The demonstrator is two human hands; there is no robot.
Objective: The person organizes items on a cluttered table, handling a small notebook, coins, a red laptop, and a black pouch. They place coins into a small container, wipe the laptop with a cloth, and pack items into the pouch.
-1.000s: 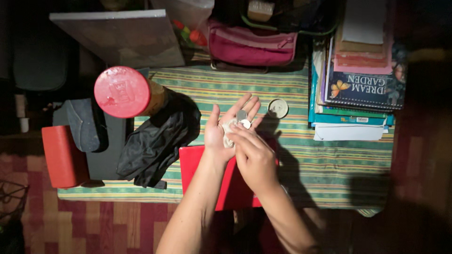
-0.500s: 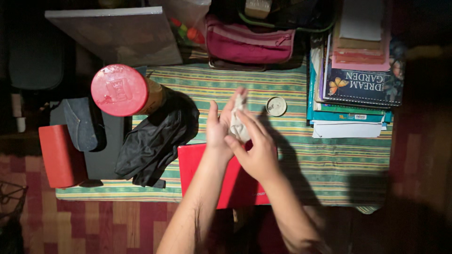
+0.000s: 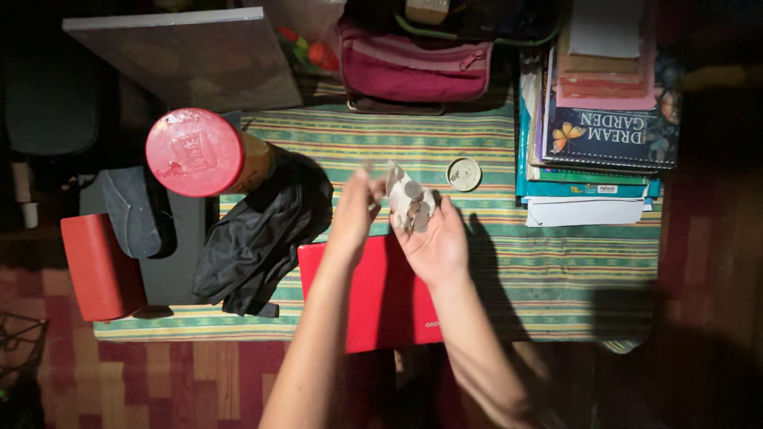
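My right hand (image 3: 433, 238) is palm up over the table and holds several coins (image 3: 415, 208) together with a small pale cloth (image 3: 395, 184). My left hand (image 3: 354, 210) is just left of it, fingers blurred, its fingertips close to the cloth and coins. Both hands hover above the far edge of a red laptop-like case (image 3: 354, 302) on a green striped tablecloth (image 3: 548, 270). A small round tin lid (image 3: 463, 173) lies on the cloth just beyond my right hand.
A red-capped cylindrical container (image 3: 199, 152) lies at the left with a black cloth (image 3: 258, 238) beside it. A red box (image 3: 99, 266) stands at the far left, a maroon pouch (image 3: 417, 67) at the back, a stack of books (image 3: 600, 135) at the right.
The coins and cloth passed from my left palm into my right hand. My right hand turned palm up; my left hand drew away to the left.
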